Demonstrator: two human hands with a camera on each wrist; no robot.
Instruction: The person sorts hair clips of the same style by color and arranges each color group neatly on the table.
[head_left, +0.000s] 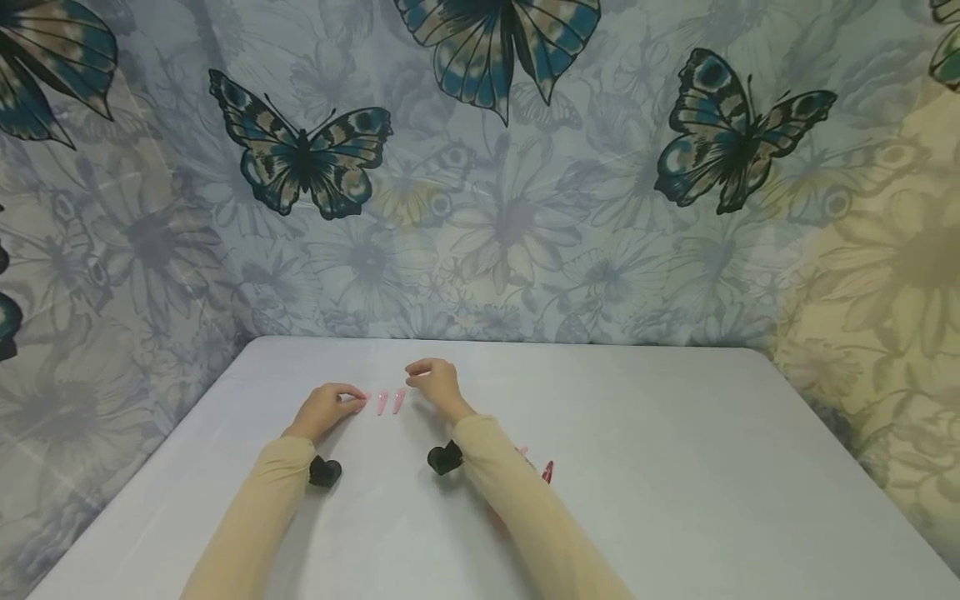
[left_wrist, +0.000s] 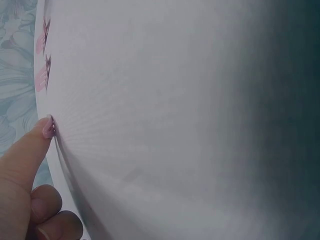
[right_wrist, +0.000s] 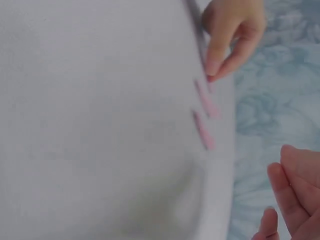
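Between its thumb and fingertips my left hand (head_left: 322, 410) pinches one pink hair clip (left_wrist: 49, 128) at the left end of a short row on the table. Two more pink clips lie beside it, a middle one (head_left: 382, 403) and a right one (head_left: 399, 401), both slender and roughly parallel. Just right of that row, a little above the table, is my right hand (head_left: 438, 385); its fingers are fairly straight in the right wrist view and nothing shows in them. The clip in the left hand is partly hidden by the fingertips.
Beside the right forearm lie a red clip (head_left: 548, 472) and a small pink piece (head_left: 522, 450), with more possibly hidden under the sleeve. The white table (head_left: 675, 450) ends at a butterfly-patterned cloth backdrop (head_left: 517, 233). Black heart-shaped pieces (head_left: 326, 472) sit at both wrists.
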